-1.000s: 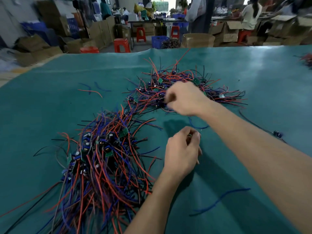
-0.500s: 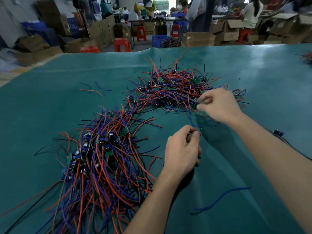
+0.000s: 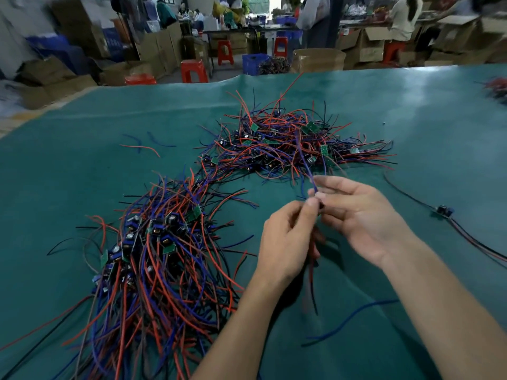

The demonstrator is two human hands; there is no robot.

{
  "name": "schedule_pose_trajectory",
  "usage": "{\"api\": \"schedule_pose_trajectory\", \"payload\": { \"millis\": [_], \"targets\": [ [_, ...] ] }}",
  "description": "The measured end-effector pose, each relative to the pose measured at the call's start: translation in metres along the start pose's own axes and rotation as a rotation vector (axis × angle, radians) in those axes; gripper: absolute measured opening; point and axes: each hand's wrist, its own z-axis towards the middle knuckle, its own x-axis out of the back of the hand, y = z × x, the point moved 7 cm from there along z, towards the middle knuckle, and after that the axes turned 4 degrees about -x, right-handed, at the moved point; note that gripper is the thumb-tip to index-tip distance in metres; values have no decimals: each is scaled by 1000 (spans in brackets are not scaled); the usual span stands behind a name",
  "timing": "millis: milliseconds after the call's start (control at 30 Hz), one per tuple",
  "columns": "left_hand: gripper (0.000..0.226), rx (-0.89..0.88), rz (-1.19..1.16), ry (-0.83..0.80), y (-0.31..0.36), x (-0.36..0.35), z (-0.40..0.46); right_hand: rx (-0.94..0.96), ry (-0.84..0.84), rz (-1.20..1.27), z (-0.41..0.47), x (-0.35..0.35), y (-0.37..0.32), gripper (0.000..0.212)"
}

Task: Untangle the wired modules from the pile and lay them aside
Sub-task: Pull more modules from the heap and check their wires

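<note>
Above green table (image 3: 82, 187), between two piles: left hand (image 3: 288, 239) and right hand (image 3: 362, 215), fingers (image 3: 311, 212) pinching one wired module (image 3: 320, 205), blue lead (image 3: 304, 157) trailing to far pile (image 3: 288, 144).

cluttered workshop: cardboard boxes (image 3: 318, 60), red stools (image 3: 194, 70), blue crates (image 3: 255, 63), worktables (image 3: 236, 31).

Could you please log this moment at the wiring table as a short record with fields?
surface: green mat
far pile: tangled red, blue and black wires with green boards
near pile: denser wire bundle with modules
left hand: pinches a wire bundle
right hand: pinches the blue wire leading up to the far pile
set aside: one module on the right
loose: blue wire piece
</note>
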Motion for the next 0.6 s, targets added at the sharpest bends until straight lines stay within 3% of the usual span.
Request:
{"api": "schedule_pose_trajectory", "payload": {
  "millis": [167,333,400,500,600],
  "targets": [
    [18,44,9,-27,-5,-3,1,74,78,67,3,8,3,32],
    [25,33,56,-53,-3,-4,1,99,75,-35,3,12,0,11],
    [25,30,89,-59,-3,-3,1,186,165,-158,3,20,-8,3],
    [25,26,158,-72,-4,-4,1,378,354,-319,1,39,-24,20],
    [24,34,185,-97,-5,-6,0,481,489,-289,-2,61,-36,22]
  ]
}}
